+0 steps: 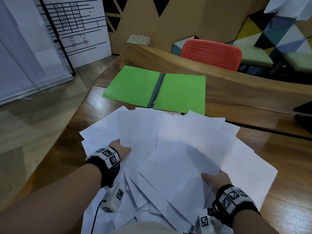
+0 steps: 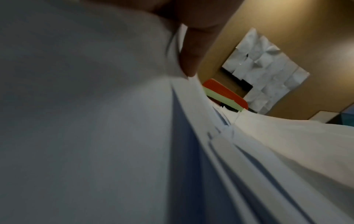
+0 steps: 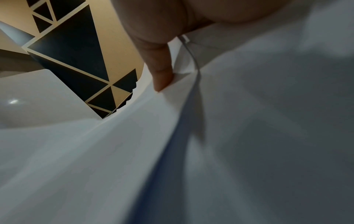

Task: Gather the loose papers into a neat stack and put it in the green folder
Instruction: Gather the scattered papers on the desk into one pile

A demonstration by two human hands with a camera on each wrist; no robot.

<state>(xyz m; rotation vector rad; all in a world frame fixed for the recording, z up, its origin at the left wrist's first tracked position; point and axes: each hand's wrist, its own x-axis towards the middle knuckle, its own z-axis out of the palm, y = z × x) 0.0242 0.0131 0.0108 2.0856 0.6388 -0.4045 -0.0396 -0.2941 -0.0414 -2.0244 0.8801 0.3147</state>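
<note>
Several loose white papers lie fanned out and overlapping on the wooden table's near part. My left hand grips the left side of the pile, thumb on top and fingers hidden beneath the sheets. My right hand grips the lower right side the same way. In the left wrist view a thumb presses on the papers. In the right wrist view a thumb presses on the sheets. The green folder lies open and flat beyond the papers.
The wooden table has a raised wooden ledge behind the folder. A red perforated chair back stands behind the ledge. A dark object sits at the right edge. A white board leans at the left.
</note>
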